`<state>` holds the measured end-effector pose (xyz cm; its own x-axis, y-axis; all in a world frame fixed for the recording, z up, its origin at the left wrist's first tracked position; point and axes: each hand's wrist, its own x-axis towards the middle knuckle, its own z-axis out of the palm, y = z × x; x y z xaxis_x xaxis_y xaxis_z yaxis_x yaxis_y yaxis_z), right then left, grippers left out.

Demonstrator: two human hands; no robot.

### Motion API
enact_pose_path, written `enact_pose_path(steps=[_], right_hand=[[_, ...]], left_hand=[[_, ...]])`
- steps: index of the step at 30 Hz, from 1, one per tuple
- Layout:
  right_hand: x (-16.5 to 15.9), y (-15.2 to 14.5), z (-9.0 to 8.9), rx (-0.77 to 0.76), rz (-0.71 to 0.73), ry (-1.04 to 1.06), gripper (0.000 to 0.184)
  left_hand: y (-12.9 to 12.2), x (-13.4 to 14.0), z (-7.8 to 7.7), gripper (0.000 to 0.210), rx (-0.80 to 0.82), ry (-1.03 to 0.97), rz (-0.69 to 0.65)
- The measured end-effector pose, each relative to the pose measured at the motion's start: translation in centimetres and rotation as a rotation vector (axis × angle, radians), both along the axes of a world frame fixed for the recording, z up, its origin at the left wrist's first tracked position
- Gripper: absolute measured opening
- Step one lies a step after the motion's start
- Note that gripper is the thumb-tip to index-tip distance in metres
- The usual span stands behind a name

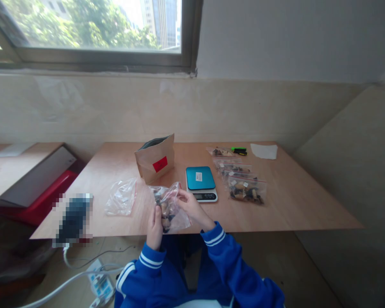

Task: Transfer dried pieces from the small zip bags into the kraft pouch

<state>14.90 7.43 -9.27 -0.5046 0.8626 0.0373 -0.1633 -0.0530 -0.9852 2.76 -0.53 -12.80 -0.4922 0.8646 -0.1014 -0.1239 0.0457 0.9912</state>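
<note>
The plywood counter (291,201) carries everything. At 12 o'clock from the hands stands a brown paper pouch (155,161), open-topped; at 1 o'clock a teal scale (201,183); at 2 o'clock, filled zip bags (246,190) lie in a row; at 9 o'clock lies an empty bag (122,196). Both hands hold a clear zip bag (170,206) of dark and pale pieces at the near edge. The left hand (155,226) is curled around its lower side; the right hand (190,204) pinches the top strip. To seal well, I judge: press along the strip steadily, with contents kept below.
</note>
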Motion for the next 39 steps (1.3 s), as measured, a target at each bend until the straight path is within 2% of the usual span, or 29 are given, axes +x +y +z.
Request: enact_pose_path(steps=[3,8,12,16,21,29,34,39], right_hand=[[-0.7,0.4,-1.0,0.008,-0.016,0.006,0.039],[-1.8,0.6,-2.8,0.033,0.019,0.0,0.045],[-2.5,0.2,-3.5,-0.189,0.025,0.126,0.053],[-2.7,-0.3,-3.4,-0.407,0.008,0.303,0.052],[-3.0,-0.8,-3.6,-0.516,-0.086,0.344,0.048],[-3.9,-0.9,-3.9,-0.568,-0.212,0.384,0.047],[-3.9,-1.0,-3.9,-0.464,-0.312,0.343,0.044],[-3.2,-1.2,-3.4,-0.389,-0.319,0.314,0.044]], left_hand=[[0.4,-0.3,0.2,0.057,-0.047,0.051,0.008],[1.3,-0.2,0.7,0.062,-0.097,0.139,-0.082],[2.3,-0.3,0.5,0.059,-0.151,0.25,-0.104],[3.1,-1.0,0.2,0.051,-0.167,0.348,-0.078],[3.4,-1.7,-0.2,0.046,-0.143,0.379,-0.081],[3.0,-2.2,-1.8,0.045,-0.087,0.308,-0.05],[3.1,-2.2,-2.5,0.057,-0.035,0.203,0.014],[3.1,-2.5,-2.0,0.064,0.01,0.074,0.045]])
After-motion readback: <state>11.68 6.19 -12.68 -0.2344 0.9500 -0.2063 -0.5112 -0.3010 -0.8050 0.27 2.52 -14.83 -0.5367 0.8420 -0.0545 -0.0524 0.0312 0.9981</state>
